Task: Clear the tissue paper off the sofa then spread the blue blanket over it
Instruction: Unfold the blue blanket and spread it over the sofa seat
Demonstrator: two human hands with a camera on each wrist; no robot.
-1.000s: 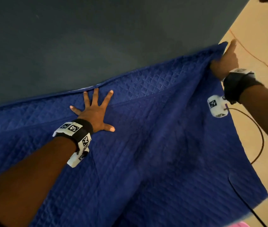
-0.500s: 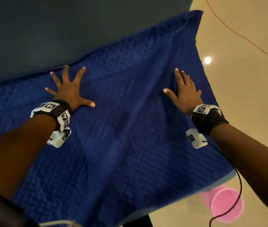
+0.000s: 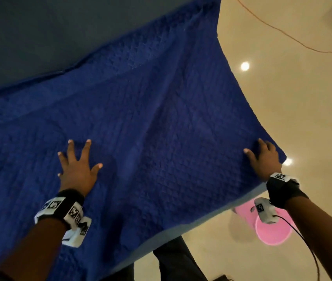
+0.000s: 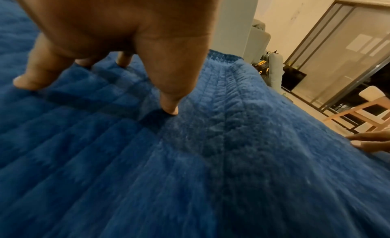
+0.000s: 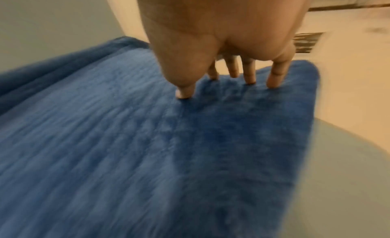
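Fig.: L hand (image 3: 77,169) & R hand (image 3: 263,159), fingers splayed flat, gripping nothing, press blue blanket (image 3: 161,128) to smooth it over sofa (image 3: 39,37).

- Head view: dim, warm indoor light; two bright glare spots on the glossy floor (image 3: 303,118).
- Left wrist view: fairly sharp centre, soft stretched edges, fingers cast shadows on the blanket (image 4: 190,158).
- Right wrist view: heavy motion blur throughout.

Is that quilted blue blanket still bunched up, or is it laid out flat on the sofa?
Laid out flat. The quilted blue blanket lies smooth across the grey sofa, with the left hand and right hand resting on it, fingers extended.
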